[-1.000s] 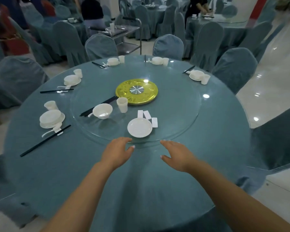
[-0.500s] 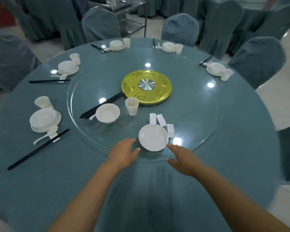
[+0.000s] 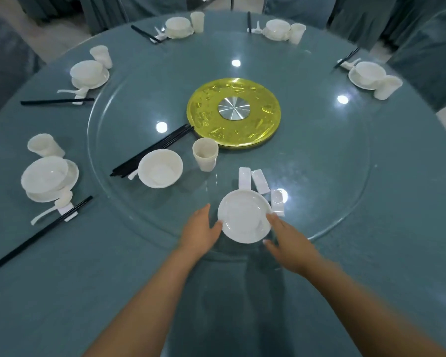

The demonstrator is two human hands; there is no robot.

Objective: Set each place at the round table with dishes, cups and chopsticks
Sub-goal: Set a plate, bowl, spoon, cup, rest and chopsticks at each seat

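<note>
Chair backs are getting cut off along the top edge, too dim to count. My left hand (image 3: 200,231) and right hand (image 3: 287,239) are flanking a small white plate (image 3: 243,219) at the near rim of the glass turntable (image 3: 327,161); fingers are lying relaxed and spread, touching its edges, though whether they are lifting it I cannot tell. Three white chopstick rests (image 3: 260,182) are lying just behind the plate. Farther in, an empty bowl (image 3: 160,168), an empty cup (image 3: 205,153) and loose black chopsticks (image 3: 153,150) are sitting beside the gold centre disc (image 3: 233,113). Finished place settings are ringing the blue tabletop (image 3: 88,274).
</note>
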